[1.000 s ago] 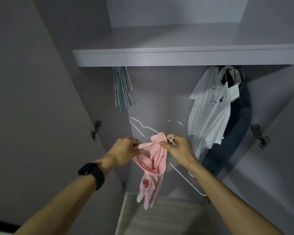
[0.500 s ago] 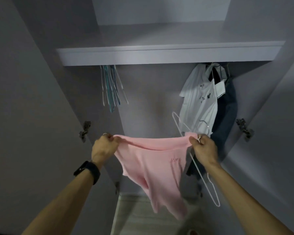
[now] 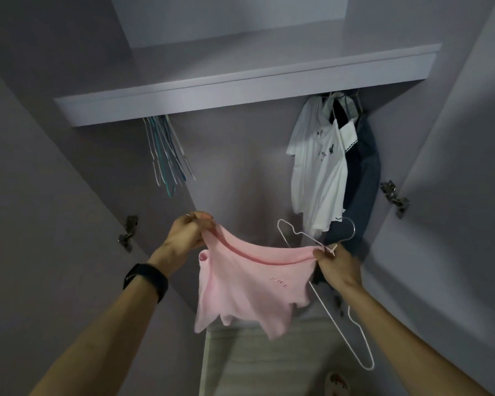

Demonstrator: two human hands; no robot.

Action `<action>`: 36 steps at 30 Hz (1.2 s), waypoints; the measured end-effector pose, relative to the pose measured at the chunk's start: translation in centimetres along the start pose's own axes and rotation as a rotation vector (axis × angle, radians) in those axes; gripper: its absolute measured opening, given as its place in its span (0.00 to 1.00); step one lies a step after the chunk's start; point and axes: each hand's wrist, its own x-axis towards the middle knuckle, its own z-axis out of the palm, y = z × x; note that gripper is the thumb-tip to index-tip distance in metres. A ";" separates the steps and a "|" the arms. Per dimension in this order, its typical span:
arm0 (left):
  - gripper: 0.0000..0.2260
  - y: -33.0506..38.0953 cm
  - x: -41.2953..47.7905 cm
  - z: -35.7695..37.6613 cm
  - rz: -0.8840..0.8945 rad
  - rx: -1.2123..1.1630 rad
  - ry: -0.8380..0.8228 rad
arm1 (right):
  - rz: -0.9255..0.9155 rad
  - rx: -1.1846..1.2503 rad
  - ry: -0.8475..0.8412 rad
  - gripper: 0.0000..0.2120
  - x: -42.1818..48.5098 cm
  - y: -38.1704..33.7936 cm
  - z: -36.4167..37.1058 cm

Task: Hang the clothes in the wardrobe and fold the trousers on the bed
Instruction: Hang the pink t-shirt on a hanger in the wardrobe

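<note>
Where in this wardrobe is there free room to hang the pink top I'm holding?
Your pink top should fit under the shelf, between the empty hangers at left and the white shirt at right. The right end is crowded: white shirt and dark blue garment hang together.

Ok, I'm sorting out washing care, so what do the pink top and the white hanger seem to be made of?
The pink top looks like soft knit fabric, perhaps cotton or a blend, with a matte finish; it hangs limp in loose folds. The white hanger looks like thin wire, probably metal with a white coating, and is faintly glossy; the slim rod holds sharp bends.
</note>
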 end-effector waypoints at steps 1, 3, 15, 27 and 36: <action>0.07 0.4 0.2 0.1 -0.005 0.030 -0.025 | 0.017 0.004 0.023 0.16 -0.1 -0.1 0.0; 0.07 1.4 0.5 0.2 0.047 0.205 0.001 | 0.029 0.118 0.116 0.22 -0.7 -1.3 -0.2; 0.08 6.9 -0.5 1.0 0.262 0.590 0.044 | -0.029 1.319 0.063 0.18 -5.0 -17.2 -5.2; 0.08 13.9 -5.1 -2.9 0.332 0.478 -0.054 | -0.157 1.400 -0.375 0.15 -3.4 -25.2 -2.5; 0.10 17.8 -8.7 -5.8 0.393 0.274 -0.016 | -0.193 1.390 -0.478 0.28 -1.5 -23.6 1.5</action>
